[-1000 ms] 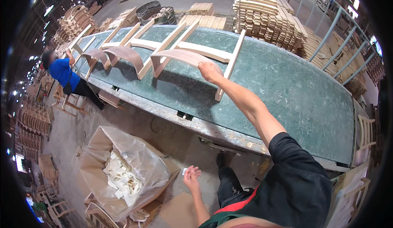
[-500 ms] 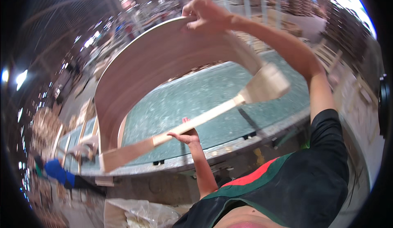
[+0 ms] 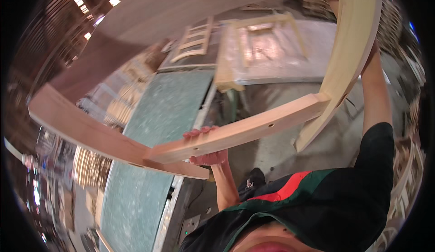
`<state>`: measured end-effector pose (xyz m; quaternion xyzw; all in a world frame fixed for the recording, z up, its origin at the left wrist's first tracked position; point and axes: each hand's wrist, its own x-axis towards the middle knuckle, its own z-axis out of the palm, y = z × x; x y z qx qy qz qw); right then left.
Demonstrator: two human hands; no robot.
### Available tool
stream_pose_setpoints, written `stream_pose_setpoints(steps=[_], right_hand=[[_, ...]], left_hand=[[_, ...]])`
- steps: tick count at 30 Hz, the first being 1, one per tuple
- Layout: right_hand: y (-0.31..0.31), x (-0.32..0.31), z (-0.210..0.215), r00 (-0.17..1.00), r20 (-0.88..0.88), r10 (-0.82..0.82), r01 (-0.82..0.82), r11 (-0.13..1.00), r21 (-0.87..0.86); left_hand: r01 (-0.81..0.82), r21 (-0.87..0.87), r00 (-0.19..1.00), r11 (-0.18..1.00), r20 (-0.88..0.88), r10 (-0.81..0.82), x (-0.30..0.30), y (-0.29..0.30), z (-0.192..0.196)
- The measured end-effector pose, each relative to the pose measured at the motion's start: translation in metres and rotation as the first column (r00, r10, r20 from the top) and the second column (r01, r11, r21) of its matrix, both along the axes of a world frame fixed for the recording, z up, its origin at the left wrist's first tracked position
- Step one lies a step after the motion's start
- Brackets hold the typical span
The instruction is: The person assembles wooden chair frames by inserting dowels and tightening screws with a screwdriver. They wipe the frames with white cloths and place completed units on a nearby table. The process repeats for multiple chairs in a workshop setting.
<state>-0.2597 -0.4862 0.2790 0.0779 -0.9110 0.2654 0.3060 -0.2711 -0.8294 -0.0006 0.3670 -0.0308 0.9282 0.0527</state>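
I hold up a large curved wooden furniture frame [image 3: 240,127]. Its wide bent panel [image 3: 204,7] arcs across the top of the view, and a straight crossbar with small holes joins its two curved side pieces. My left hand [image 3: 212,158] is closed around the crossbar from underneath, its fingers showing above and its palm side below. The right arm reaches up behind the pale right side piece [image 3: 353,39]. Only a small patch of my right hand [image 3: 333,0] shows at the upper right, beside that piece; its fingers are hidden.
A long green-topped table [image 3: 167,102] with a metal edge runs beyond the frame on the left. Behind it, a plastic-covered table [image 3: 272,73] bears a pale wooden frame [image 3: 298,37]. A slatted wooden chair back [image 3: 195,39] lies nearby. Wooden parts [image 3: 90,167] are stacked at left.
My view has turned from across the green table to along it. The wooden frame has come nearer and tilted. My left hand has gone from supporting the crossbar with spread fingers to gripping it.
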Motion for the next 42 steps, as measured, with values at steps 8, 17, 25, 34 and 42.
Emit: stream_pose_setpoints(steps=[8,17,25,34,42], right_hand=[[0.372,0.171,-0.247,0.999,-0.017,0.047,-0.035,0.421,-0.906],[0.269,0.225,-0.481,0.317,0.678,-0.663,0.9,-0.015,-0.436],[0.491,0.215,-0.476,0.348,0.801,-0.488,0.801,-0.289,-0.524],[0.899,0.144,-0.484,0.45,0.822,-0.348,0.889,0.084,-0.451],[1.031,0.085,-0.579,0.556,0.749,-0.361,0.822,0.102,-0.561]], left_hand=[[0.588,0.149,0.783,0.795,0.143,-0.606,-0.092,0.385,-0.009],[0.792,-0.115,0.571,0.6,0.49,-0.659,-0.114,0.74,-0.078],[0.75,-0.317,0.598,0.58,0.7,-0.391,-0.131,0.94,-0.187],[0.777,-0.27,0.429,0.568,0.888,-0.165,-0.211,1.132,-0.172],[-0.252,-0.881,0.522,0.399,0.224,0.823,-0.369,1.002,-0.101]])
